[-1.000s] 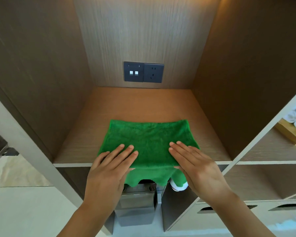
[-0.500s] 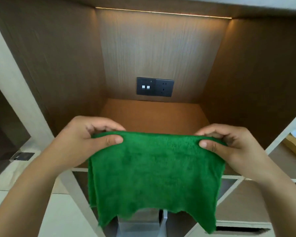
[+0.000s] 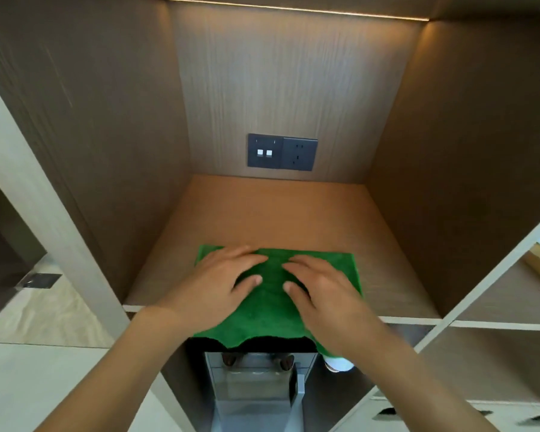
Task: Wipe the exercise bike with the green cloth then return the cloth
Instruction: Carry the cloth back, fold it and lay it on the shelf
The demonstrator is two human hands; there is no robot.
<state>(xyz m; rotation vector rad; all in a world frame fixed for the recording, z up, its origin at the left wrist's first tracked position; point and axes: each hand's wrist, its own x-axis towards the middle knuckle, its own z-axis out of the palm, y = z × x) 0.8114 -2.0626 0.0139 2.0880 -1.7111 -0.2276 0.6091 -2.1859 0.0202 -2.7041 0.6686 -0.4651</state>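
1. We look down into a wooden cubby that fills the centre of the frame. Its shelf (image 3: 278,213) is bare wood behind the cloth, back to the rear wall.
2. The shelf's front edge crosses the lower middle of the frame. The green cloth (image 3: 272,310) lies flat on the front part of the shelf, and its near edge hangs over that front edge.
3. A dark outlet panel (image 3: 282,152) sits on the rear wall at centre frame. A light strip runs along the top of the frame.
4. Below the shelf, at bottom centre, stands a grey metal bin (image 3: 256,391). More shelves show at the right edge, pale floor at lower left.
5. Our left hand (image 3: 219,285) rests palm down on the cloth, fingers spread and nearly straight.
6. Our right hand (image 3: 321,291) lies just beside it, also flat on the cloth, fingers extended, gripping nothing.
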